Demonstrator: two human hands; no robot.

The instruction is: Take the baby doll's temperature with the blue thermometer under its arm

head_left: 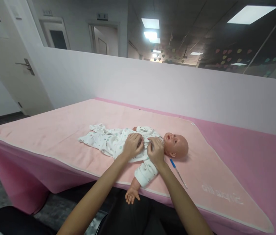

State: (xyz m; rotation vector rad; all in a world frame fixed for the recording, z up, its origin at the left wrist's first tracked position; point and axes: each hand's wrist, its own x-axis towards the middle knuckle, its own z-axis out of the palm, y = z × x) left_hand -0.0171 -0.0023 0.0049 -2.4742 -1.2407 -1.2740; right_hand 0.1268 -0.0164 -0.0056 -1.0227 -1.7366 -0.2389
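A baby doll [138, 147] lies on its back across a pale pink towel [67, 130] spread over a darker pink table cover [250, 147], head toward the right, legs toward the left. The doll wears a white printed sleepsuit [106, 140]; the loose leg end of the garment trails flat on the towel to the left. Both hands work at the doll's chest. The left hand [132, 146] rests on the suit's front with fingers curled in, pinching the fabric near the middle of the chest. The right hand [155, 150] sits just beside it, closer to the doll's neck, fingers likewise bent and gripping the fabric edge; the two hands nearly touch. Whether a snap or tie sits between the fingertips cannot be made out, as the hands cover that spot. The doll's bare head [176, 145] is turned up, mouth open. Its near arm, sleeved in the same print, hangs past the table's front edge, with the small plastic hand [132, 195] dangling below the towel's hem. A slim thermometer-like stick with a blue end [177, 173] lies on the towel just right of the right wrist, below the doll's head. Pale lettering [222, 193] shows on the towel's near right corner. A low pink partition wall [152, 81] stands behind the table, with a door [10, 58] at left.
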